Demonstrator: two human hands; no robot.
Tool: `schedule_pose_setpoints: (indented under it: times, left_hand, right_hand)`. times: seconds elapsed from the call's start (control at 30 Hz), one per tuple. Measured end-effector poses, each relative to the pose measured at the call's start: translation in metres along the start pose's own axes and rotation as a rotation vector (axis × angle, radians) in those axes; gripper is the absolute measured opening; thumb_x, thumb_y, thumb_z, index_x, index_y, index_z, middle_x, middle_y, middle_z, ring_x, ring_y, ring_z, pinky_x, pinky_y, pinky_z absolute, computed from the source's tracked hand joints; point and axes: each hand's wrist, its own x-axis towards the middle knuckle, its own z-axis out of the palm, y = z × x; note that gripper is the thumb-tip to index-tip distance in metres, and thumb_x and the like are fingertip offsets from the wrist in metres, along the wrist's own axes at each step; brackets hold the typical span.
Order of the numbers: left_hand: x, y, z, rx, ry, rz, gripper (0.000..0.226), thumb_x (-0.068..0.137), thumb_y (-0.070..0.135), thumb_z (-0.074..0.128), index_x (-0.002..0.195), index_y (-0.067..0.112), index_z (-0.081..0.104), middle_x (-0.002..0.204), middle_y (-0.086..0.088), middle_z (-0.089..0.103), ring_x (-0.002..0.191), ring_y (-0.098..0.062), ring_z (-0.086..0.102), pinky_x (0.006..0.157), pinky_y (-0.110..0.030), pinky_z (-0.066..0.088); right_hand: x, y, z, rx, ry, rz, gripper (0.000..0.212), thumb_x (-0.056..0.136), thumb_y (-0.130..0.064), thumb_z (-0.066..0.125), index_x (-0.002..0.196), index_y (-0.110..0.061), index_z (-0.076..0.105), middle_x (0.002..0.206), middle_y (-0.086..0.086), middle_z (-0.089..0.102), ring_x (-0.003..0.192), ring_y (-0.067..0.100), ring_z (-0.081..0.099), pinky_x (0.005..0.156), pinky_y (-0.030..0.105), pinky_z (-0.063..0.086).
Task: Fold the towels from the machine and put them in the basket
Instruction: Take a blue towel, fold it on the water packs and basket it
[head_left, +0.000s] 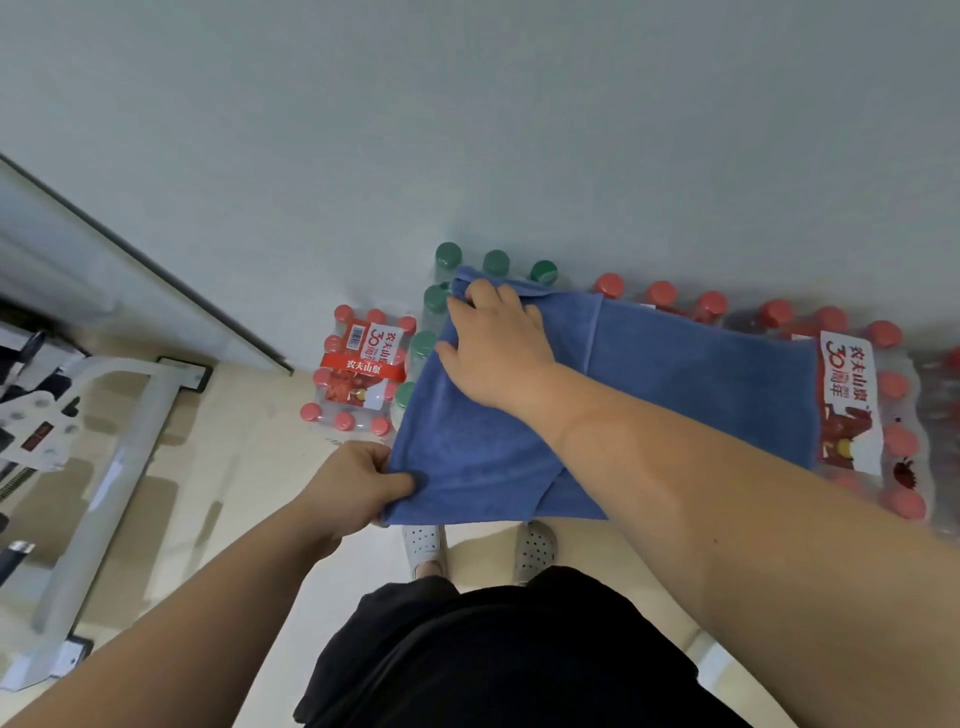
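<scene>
view from a head camera looking straight down at a person's own arms and feet. a blue towel lies spread across the tops of shrink-wrapped packs of bottled water that stand on the floor against a pale grey wall. the towel looks folded over on itself, with a seam line running across it near the middle and a layered edge at the near side.

the left hand is at the near left corner of the towel, its thumb and curled fingers pinching the cloth at the edge. the right hand reaches across the towel to the far left corner, palm down on the cloth, its fingertips bent around that corner, which is slightly lifted over them; it appears to grip it. the right forearm crosses over the towel's near half.

green-capped bottles show just beyond and left of the towel. a small pack of red-capped bottles stands to their left. a larger pack of red-capped bottles with a red and white label shows past the towel's right edge.

below the towel are two white perforated clogs on a cream floor, and black clothing. a white metal frame lies at the left.
</scene>
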Motion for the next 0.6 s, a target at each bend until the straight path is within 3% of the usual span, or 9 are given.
schedule_pose_setpoints:
  times: [0.1, 0.2, 0.33, 0.47, 0.6]
  left_hand:
    - [0.005, -0.009, -0.016, 0.117, -0.029, -0.024, 0.035, 0.08, 0.032, 0.076, 0.084, -0.001, 0.068, 0.077, -0.016, 0.072, 0.065, -0.023, 0.063, 0.065, -0.039, 0.057]
    - [0.01, 0.0, -0.025, 0.224, 0.126, 0.051, 0.043, 0.079, 0.049, 0.076, 0.081, 0.008, 0.063, 0.076, -0.009, 0.07, 0.07, -0.023, 0.064, 0.062, -0.035, 0.049]
    - [0.023, 0.038, -0.034, 0.221, 0.334, 0.262, 0.03, 0.079, 0.043, 0.075, 0.088, 0.021, 0.057, 0.081, 0.001, 0.065, 0.072, -0.018, 0.061, 0.065, -0.035, 0.052]
    - [0.043, 0.085, -0.036, 0.224, 0.375, 0.478, 0.026, 0.087, 0.037, 0.07, 0.107, 0.022, 0.064, 0.095, 0.005, 0.064, 0.082, -0.013, 0.06, 0.071, -0.023, 0.044]
    - [0.075, 0.12, -0.032, 0.349, 0.335, 0.509, 0.032, 0.093, 0.028, 0.06, 0.123, 0.019, 0.066, 0.102, 0.0, 0.066, 0.091, -0.021, 0.061, 0.08, -0.028, 0.044]
  right_hand:
    - [0.001, -0.01, 0.007, -0.034, 0.005, -0.008, 0.06, 0.096, -0.051, 0.047, 0.147, -0.02, 0.039, 0.14, 0.003, 0.041, 0.128, 0.028, 0.036, 0.101, 0.047, 0.036]
    - [-0.002, -0.007, 0.005, 0.039, 0.051, -0.018, 0.068, 0.096, -0.049, 0.05, 0.154, -0.024, 0.027, 0.144, 0.003, 0.044, 0.132, 0.028, 0.038, 0.105, 0.046, 0.038]
    - [-0.016, 0.015, 0.001, 0.213, 0.082, -0.033, 0.062, 0.097, -0.039, 0.055, 0.152, -0.019, 0.035, 0.144, 0.003, 0.048, 0.134, 0.024, 0.041, 0.112, 0.042, 0.037]
    - [-0.035, 0.056, -0.001, 0.19, 0.099, 0.097, 0.056, 0.099, -0.036, 0.053, 0.149, -0.014, 0.042, 0.153, 0.006, 0.042, 0.144, 0.025, 0.033, 0.119, 0.038, 0.026]
    - [-0.045, 0.084, -0.002, 0.09, 0.106, 0.141, 0.051, 0.099, -0.039, 0.051, 0.145, -0.017, 0.049, 0.153, 0.003, 0.043, 0.145, 0.026, 0.031, 0.12, 0.042, 0.024]
